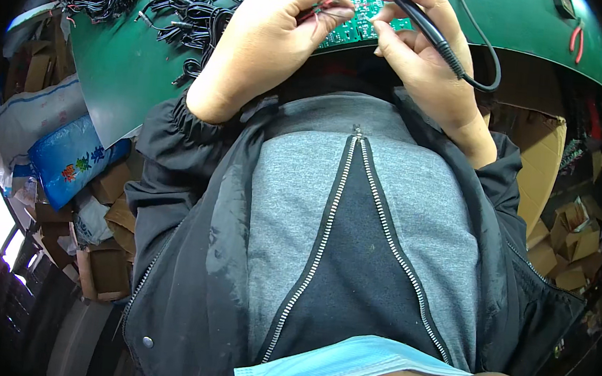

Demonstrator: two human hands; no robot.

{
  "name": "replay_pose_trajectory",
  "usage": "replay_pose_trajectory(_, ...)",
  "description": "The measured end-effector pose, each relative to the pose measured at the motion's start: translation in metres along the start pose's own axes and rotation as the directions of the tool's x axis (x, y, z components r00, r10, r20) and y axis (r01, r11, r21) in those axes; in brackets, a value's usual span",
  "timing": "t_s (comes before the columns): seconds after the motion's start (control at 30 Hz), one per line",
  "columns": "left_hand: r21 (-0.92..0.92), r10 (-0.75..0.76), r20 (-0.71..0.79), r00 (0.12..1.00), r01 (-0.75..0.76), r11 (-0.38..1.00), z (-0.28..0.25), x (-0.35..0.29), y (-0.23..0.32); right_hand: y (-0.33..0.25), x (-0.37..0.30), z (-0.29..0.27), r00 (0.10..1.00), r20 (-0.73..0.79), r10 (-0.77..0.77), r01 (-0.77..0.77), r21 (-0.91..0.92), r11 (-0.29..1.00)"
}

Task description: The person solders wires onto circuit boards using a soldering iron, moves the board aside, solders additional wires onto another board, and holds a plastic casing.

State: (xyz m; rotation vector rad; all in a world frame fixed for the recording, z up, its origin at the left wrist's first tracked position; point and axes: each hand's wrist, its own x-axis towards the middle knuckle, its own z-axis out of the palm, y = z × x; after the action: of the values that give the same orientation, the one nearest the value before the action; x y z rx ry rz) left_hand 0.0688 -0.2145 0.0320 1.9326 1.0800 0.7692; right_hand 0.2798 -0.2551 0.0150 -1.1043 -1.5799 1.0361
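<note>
Over the green circuit boards (362, 33), the step in hand looks to be working thin wires (318, 10) with a corded tool; the next move seems to call for a steady pinch, the wire ends lined up with the boards, and the tool's tip kept off the skin; well left of the boards, black cable bundles (196, 8) lie on the green table (103, 74); at the boards' left side, the left hand (271, 35) has thumb and forefinger pressed together on the wires, which poke out around the fingertips above the boards; contact with the boards I cannot tell; at the boards' right side, the right hand (427, 56) curls loosely about the black corded tool (430, 32), its front end out of view; its thumb and one fingertip nearly meet, though whether they pinch anything is unclear.
</note>
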Motion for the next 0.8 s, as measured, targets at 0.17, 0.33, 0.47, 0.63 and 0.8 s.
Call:
replay_pose_trajectory(0.17, 0.169, 0.213, 0.07, 0.975, -0.222, 0.96, 0.007, -0.003, -0.029, 0.0, -0.016, -0.033, 0.993, -0.112, 0.048, -0.044, 0.03, 0.999)
replay_pose_trajectory(0.33, 0.234, 0.162, 0.044, 0.986, -0.167, 0.958, 0.012, -0.006, -0.018, -0.02, -0.033, -0.084, 0.987, -0.164, 0.002, -0.02, -0.108, 0.994)
replay_pose_trajectory(0.47, 0.372, 0.12, 0.072, 0.99, -0.138, 0.918, 0.013, -0.011, -0.017, -0.045, -0.035, -0.09, 0.985, -0.149, 0.089, -0.114, -0.165, 0.98)
replay_pose_trajectory(0.63, 0.392, 0.107, 0.047, 0.993, -0.117, 0.913, 0.016, -0.012, -0.016, -0.047, -0.034, -0.07, 0.998, 0.055, 0.008, -0.001, -0.122, 0.993)
replay_pose_trajectory(0.8, 0.359, 0.067, 0.048, 0.997, -0.079, 0.93, 0.016, -0.014, -0.015, -0.044, -0.032, -0.068, 0.998, 0.058, 0.027, -0.019, -0.126, 0.992)
